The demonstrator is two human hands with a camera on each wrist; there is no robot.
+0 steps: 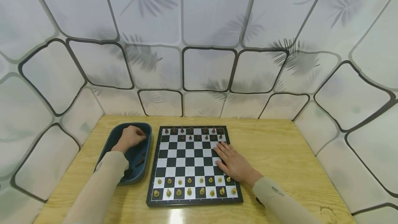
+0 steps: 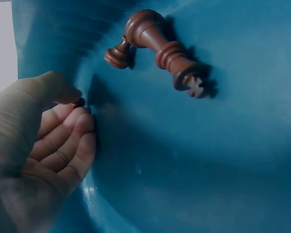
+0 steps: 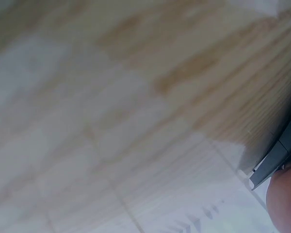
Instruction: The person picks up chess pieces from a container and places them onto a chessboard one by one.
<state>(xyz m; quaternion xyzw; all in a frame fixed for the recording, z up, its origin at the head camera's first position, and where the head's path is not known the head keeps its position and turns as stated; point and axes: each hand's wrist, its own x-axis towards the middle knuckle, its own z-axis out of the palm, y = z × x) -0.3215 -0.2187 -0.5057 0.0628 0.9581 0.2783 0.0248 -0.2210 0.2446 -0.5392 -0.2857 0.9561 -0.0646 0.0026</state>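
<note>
My left hand [image 1: 132,137] reaches into the blue plastic bin [image 1: 150,144]. Its thumb and fingers pinch a small dark brown chess piece [image 2: 78,103], mostly hidden by the fingers. Beside that hand, a brown king [image 2: 157,46] and a brown pawn [image 2: 118,54] lie on the bin floor. My right hand [image 1: 235,164] rests with its fingers extended on the right side of the chessboard [image 1: 189,161]. Yellow pieces [image 1: 189,191] fill the board's two near rows. Brown pieces [image 1: 191,130] stand on the two far rows, with gaps among them.
Both bin and board stand on a light wooden table [image 1: 273,148], the bin close to the board's left edge. A patterned wall covering [image 1: 208,68] encloses the table at the back and both sides. Bare wood extends right of the board.
</note>
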